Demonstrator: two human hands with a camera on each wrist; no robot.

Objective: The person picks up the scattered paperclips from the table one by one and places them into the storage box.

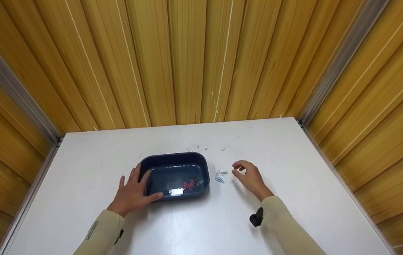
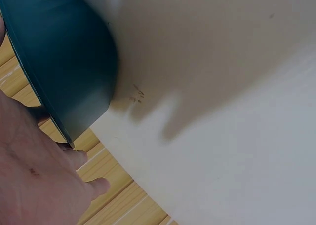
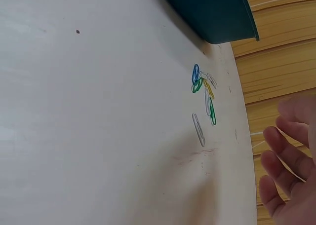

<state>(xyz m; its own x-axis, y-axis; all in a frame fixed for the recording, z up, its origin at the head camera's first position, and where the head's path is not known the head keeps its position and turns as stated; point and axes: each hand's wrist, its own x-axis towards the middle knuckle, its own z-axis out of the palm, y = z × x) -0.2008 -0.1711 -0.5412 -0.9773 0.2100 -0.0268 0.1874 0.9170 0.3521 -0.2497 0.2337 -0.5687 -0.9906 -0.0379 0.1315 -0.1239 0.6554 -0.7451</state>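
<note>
A dark blue box (image 1: 173, 197) stands on the white table, with several pink clips (image 1: 188, 185) and a pale one inside near its right end. My left hand (image 1: 130, 194) rests spread over the box's left rim, its thumb on the front rim; in the left wrist view the palm (image 2: 37, 170) is beside the box wall (image 2: 74, 62). Right of the box lie loose paper clips (image 1: 219, 180); the right wrist view shows blue, green, yellow and silver ones, including a silver clip (image 3: 198, 130) apart. My right hand (image 1: 252, 179) hovers just right of them, fingers loosely bent, holding nothing visible.
Yellow wood-patterned walls (image 1: 187, 63) enclose the back and sides of the table (image 1: 98, 159). Small dark marks (image 1: 192, 148) are on the tabletop behind the box. A black object (image 1: 256, 217) sits at my right wrist.
</note>
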